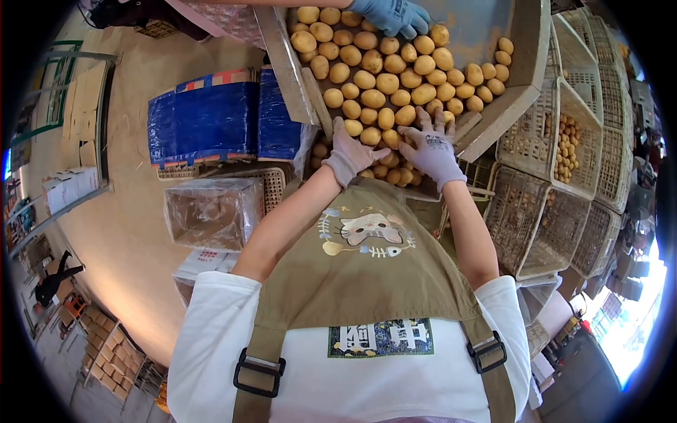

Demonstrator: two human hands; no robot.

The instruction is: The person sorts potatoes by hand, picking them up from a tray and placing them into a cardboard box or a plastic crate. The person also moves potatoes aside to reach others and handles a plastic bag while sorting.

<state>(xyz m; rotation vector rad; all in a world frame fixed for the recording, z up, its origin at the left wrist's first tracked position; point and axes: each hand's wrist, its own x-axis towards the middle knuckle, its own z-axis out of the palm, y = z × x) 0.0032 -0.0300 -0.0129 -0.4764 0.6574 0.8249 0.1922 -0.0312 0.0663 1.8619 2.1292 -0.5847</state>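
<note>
Where the hands lie: left hand (347, 154) and right hand (431, 149), both in pale grey knit gloves, rest palm-down on the small round yellow potatoes (386, 83) at the lower mouth of the sloping grey metal chute (285, 67).
Left hand: fingers loose and spread, thumb out towards the right hand; nothing is closed inside it.
Right hand: fingers splayed flat over the heap, gripping nothing.
Potatoes: piled in the chute from its top end down to both palms; more lie just below the mouth, between the wrists.
Other person: a blue-gloved hand (391, 15) touches the potatoes at the top end, well apart from the two grey gloves.
Handling, as judged: keep the palms low and cupped and draw a few at a time, so none rolls past the thumbs.
Edges: side rails hem the heap on both sides; the right rail's lower corner sits just beside the right hand.
Open room: tan woven plastic baskets (522, 137) crowd the right. A blue tarpaulin-covered stack (211, 116) and a film-wrapped brown carton (211, 211) stand left. The elbows, as judged, have most room on the left, over the tan floor (127, 233).
</note>
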